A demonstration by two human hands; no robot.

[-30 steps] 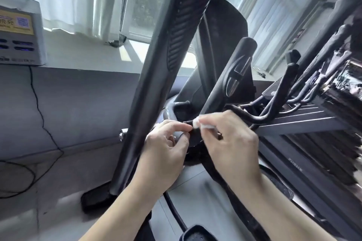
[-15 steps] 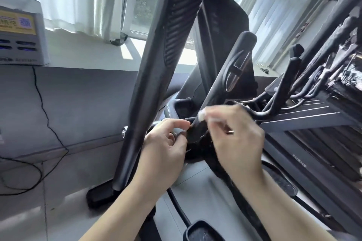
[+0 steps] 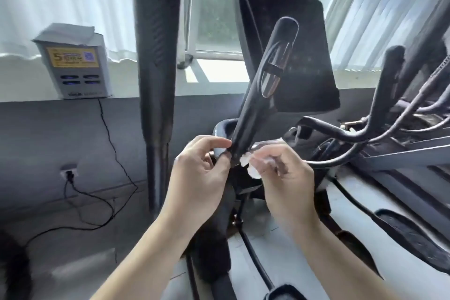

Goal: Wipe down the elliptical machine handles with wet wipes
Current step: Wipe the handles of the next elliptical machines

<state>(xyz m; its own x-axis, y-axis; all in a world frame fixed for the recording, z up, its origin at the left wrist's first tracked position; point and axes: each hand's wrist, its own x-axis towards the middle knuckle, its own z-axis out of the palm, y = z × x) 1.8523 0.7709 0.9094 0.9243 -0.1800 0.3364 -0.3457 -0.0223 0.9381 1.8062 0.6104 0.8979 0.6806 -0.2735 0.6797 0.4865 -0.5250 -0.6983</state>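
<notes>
A short black fixed handle (image 3: 265,85) with a silver sensor strip rises from the middle of the elliptical toward its dark console (image 3: 292,39). My left hand (image 3: 202,173) pinches the base of this handle between thumb and fingers. My right hand (image 3: 282,178) holds a crumpled white wet wipe (image 3: 250,164) against the right side of the handle's base. A long black moving handle (image 3: 157,56) stands upright to the left, untouched.
A curved black handlebar (image 3: 379,114) and cables lie to the right. A grey charging box (image 3: 75,63) sits on the window sill, with its black cord (image 3: 107,134) running down to a wall socket. Dark foot pedals (image 3: 414,238) lie at the lower right.
The view has tilted up and shifted, bringing the console and the box into frame. Both hands stay at the handle's base, and the right hand with the wipe has slid slightly lower.
</notes>
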